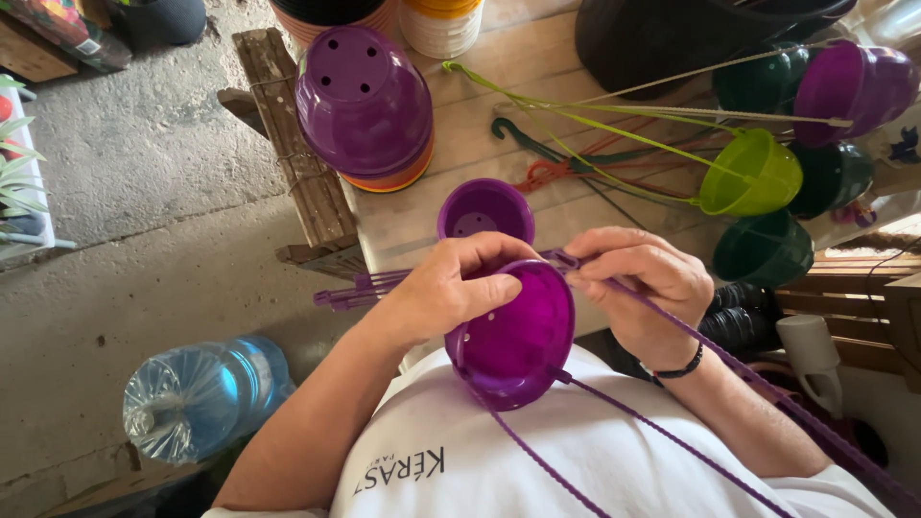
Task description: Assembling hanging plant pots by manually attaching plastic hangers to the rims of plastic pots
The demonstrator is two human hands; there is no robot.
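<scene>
My left hand (446, 288) grips the rim of a purple plastic hanging pot (516, 336), tilted toward me against my white shirt. My right hand (638, 278) pinches a purple plastic hanger strap (672, 321) at the pot's upper rim. Two more purple straps (662, 436) run from the pot down across my shirt. A second purple pot (484, 209) stands upright on the wooden table (499, 58) just beyond my hands.
An upturned stack of purple and orange pots (365, 101) sits at the table's left. Lime, green and purple hanging pots (753, 173) with straps lie to the right. A large water bottle (206, 393) stands on the concrete floor at left. Black pots (743, 312) sit near my right wrist.
</scene>
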